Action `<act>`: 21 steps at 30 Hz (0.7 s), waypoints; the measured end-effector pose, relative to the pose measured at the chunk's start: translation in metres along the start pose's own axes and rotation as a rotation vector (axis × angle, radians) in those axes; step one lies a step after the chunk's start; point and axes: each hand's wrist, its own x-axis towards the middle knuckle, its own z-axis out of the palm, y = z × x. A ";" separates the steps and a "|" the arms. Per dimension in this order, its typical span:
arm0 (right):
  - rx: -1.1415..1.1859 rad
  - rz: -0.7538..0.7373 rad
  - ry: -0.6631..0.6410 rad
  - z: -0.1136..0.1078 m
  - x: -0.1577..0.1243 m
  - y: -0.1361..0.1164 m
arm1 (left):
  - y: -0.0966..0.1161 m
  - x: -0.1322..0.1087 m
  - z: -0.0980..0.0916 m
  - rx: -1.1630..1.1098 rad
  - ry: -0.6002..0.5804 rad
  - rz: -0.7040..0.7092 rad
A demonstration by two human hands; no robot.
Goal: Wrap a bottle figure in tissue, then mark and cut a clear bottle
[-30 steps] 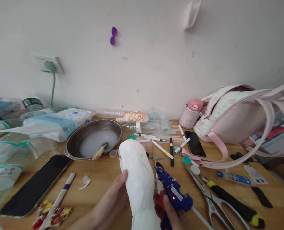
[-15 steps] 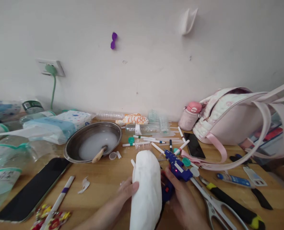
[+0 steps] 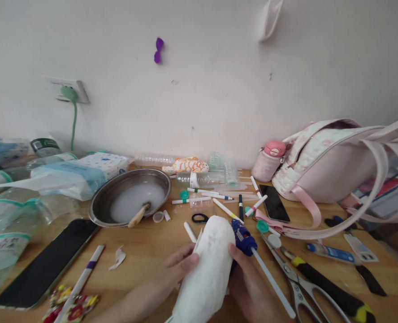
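Observation:
A long, white, rounded paper-covered form [image 3: 207, 264] is between my two hands, low in the middle of the head view. My left hand [image 3: 177, 269] grips its left side, thumb on top. My right hand [image 3: 248, 273] closes on its right edge, with the thumb against the white surface and the other fingers hidden. Just beyond the right hand lies a blue glue gun [image 3: 244, 237]. Its handle is hidden, and a glue stick [image 3: 273, 283] juts from its back. A white marker [image 3: 189, 232] and a black ring-shaped piece [image 3: 199, 218] lie beyond the form.
At left are a metal bowl [image 3: 96, 211] of whitish liquid with a brush, a phone [image 3: 47, 264] and plastic bottles [image 3: 7, 242]. Scissors [image 3: 298, 282] and a yellow-black handled tool [image 3: 333, 285] lie right. Behind stand markers, a painted fish [image 3: 188, 165] and a pink bag [image 3: 330, 166].
The white form has tilted, its near end swinging left. My right hand has come off the glue gun onto the form's right edge. The gun has turned, showing its glue stick.

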 end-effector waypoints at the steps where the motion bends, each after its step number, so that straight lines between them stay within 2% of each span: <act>1: 0.015 0.017 0.020 0.000 0.000 0.000 | 0.003 -0.001 -0.002 0.034 -0.028 0.017; 6: 0.062 0.051 0.092 0.001 0.003 -0.003 | 0.008 -0.004 -0.011 0.025 -0.297 -0.026; 8: 0.056 0.043 0.094 0.001 0.003 -0.003 | 0.008 -0.005 -0.010 0.028 -0.304 -0.052; 14: 0.062 0.045 0.122 0.000 0.001 -0.002 | 0.011 -0.007 -0.003 0.138 -0.228 -0.071; 21: 0.094 0.027 0.097 -0.001 0.002 -0.005 | 0.014 -0.012 -0.007 0.088 -0.277 -0.053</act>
